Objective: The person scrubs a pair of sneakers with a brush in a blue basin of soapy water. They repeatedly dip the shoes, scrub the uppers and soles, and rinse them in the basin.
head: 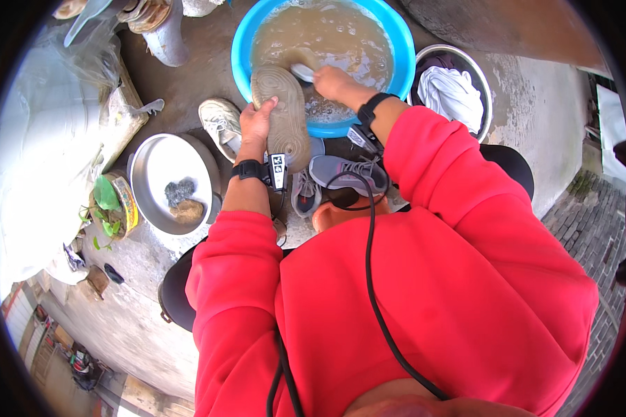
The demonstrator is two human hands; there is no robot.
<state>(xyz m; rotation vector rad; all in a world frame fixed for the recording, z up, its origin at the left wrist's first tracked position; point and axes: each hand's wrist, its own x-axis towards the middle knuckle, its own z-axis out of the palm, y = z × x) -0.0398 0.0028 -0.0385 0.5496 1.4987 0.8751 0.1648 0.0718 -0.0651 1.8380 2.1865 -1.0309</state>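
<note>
My left hand [257,119] grips a shoe [283,122] by its side, its brown patterned sole facing up, over the near left rim of a blue plastic basin [408,57]. Murky, bubbly water [339,36] stands in the basin. In my right hand [335,83] is a brush [303,72] with a pale back, close to the right side of the sole; its bristles are blurred. A whitish lace-up shoe [220,125] lies left of my left hand. Nearer me are a grey sneaker [339,171] and another laced shoe [304,193].
On the left stands a metal pot [148,156] holding a steel-wool scourer [179,192] and a brown pad [187,211], beside a potted plant [106,193]. A metal bowl [488,99] with white cloth [450,96] is right of the basin. A black cable [370,250] hangs before me.
</note>
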